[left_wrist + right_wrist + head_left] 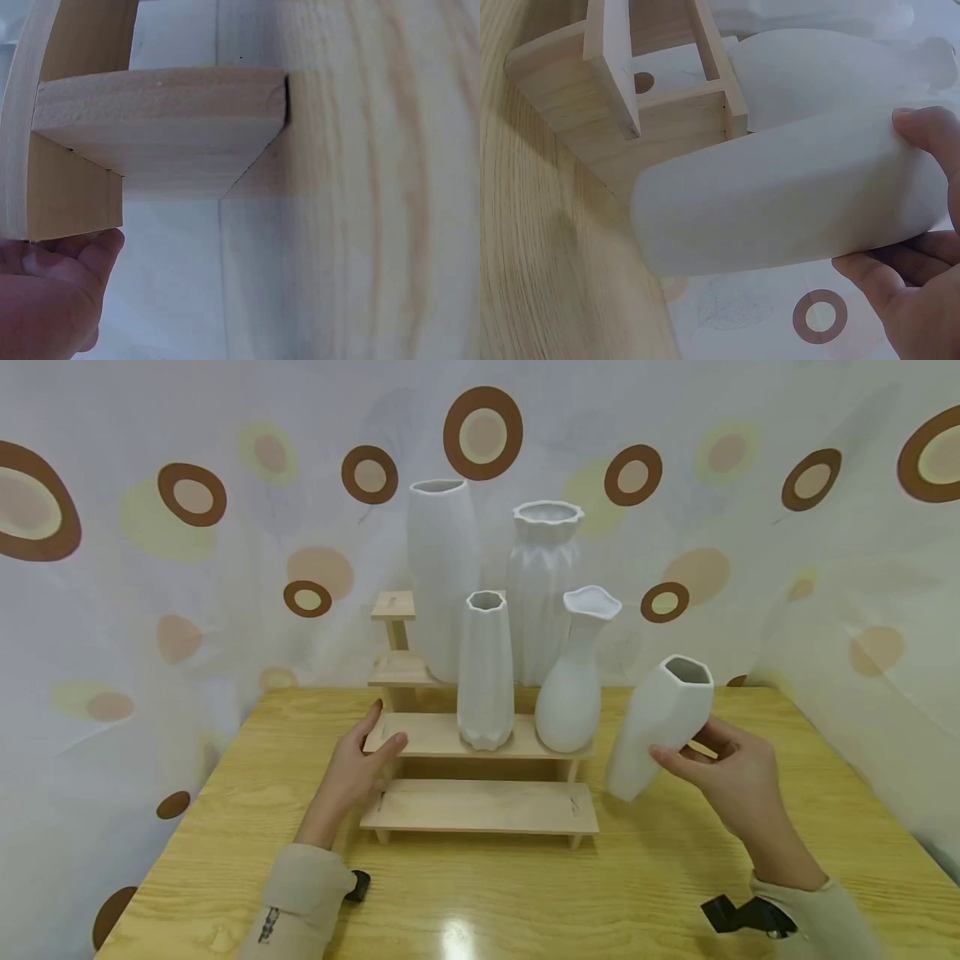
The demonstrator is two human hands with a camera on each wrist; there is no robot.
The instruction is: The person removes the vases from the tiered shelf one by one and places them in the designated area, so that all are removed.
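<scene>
Right fingers: the fingers (670, 755) and thumb of the right hand (731, 777) are curled round the upper part of a white faceted ceramic vase (660, 727), pinching it just under its mouth.
Vase axis: its long axis is tilted, mouth up and toward the table's far right, base down and toward the stand; the hexagonal opening faces up and slightly at the camera.
Vase place: beside the right end of the stand, near the tabletop's right half; whether its base touches the wood, I cannot tell.
Left fingers: the left hand (352, 772) lies with relaxed, nearly straight fingers against the left end of the light wooden stepped display stand (480, 810), thumb tip on the edge of the second step, holding nothing.
Stand: it sits mid-tabletop, toward the far edge of the yellow wood-grain table (525, 893).
On the stand: a slim white faceted vase (485, 670) and a white flared-neck bottle vase (573, 681) share the second step; a tall white smooth vase (442, 577) and a white pleated vase (543, 589) stand behind them.
</scene>
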